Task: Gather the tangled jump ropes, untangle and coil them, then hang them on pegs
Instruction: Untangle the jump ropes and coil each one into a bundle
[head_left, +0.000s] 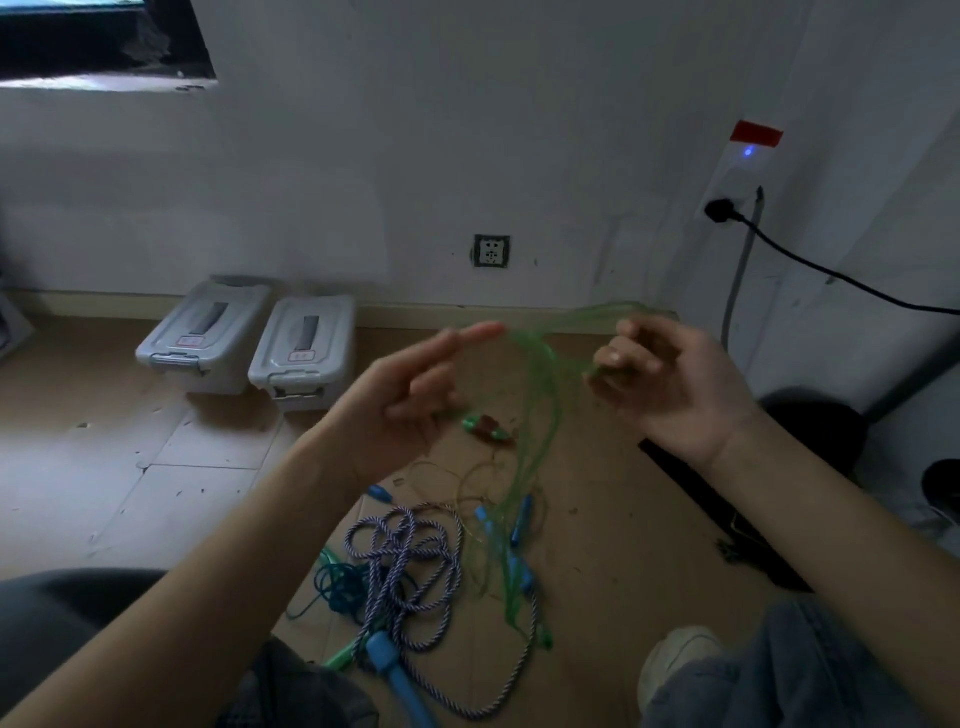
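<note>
Seated on a cardboard-covered floor, we hold a translucent green jump rope up between both hands. Our right hand pinches a bunch of its strands with curled fingers; our left hand has the forefinger stretched out under the rope, the other fingers curled, though motion blur hides whether they grip anything. The green loops sag from the hands to the floor. Below them, near our knees, lie a purple-and-white braided rope, a teal rope and a blue handle, still in a tangle. Two grey lidded boxes sit far left against the wall.
</note>
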